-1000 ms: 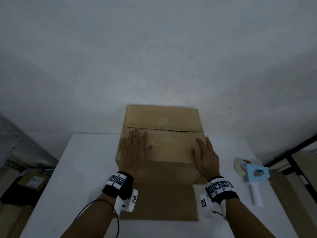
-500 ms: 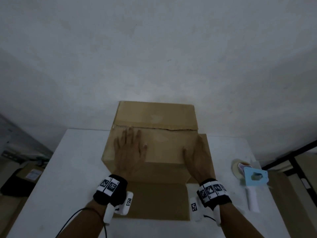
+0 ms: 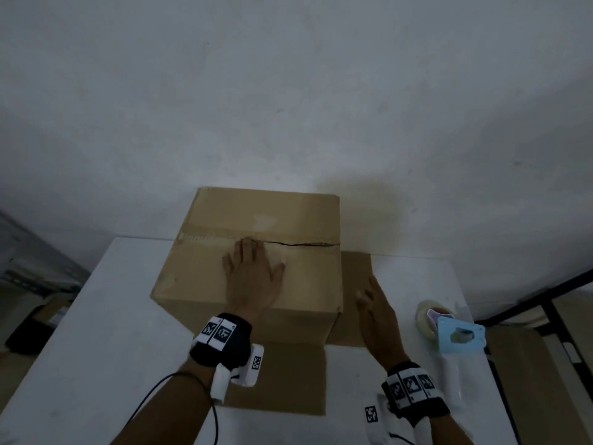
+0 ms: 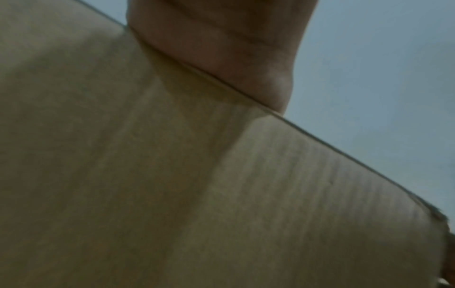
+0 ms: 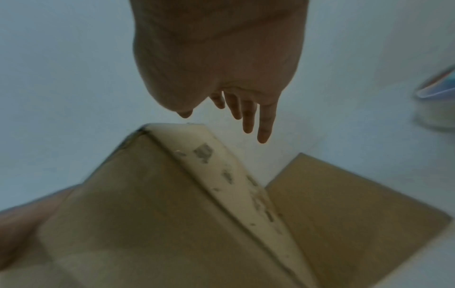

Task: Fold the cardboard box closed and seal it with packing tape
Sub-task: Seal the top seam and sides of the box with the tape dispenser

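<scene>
Left grip (image 3: 253, 277), fingers spread flat, is pressed on top of the cardboard box (image 3: 250, 252) at mid-tabletop (image 3: 106, 316); right grip (image 3: 375, 309), relaxed w/ nothing held, hovers beside the box's right wall. Box is judged light, stiff yet dentable, flaps springy, so the seam (image 3: 298, 244) is best pinned. Tape dispenser (image 3: 455, 342) lies untouched at right.

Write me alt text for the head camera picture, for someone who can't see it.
A left hand presses flat on the closed top flaps of a cardboard box on a white table. The right hand hovers open beside the box, near a tape dispenser.
</scene>
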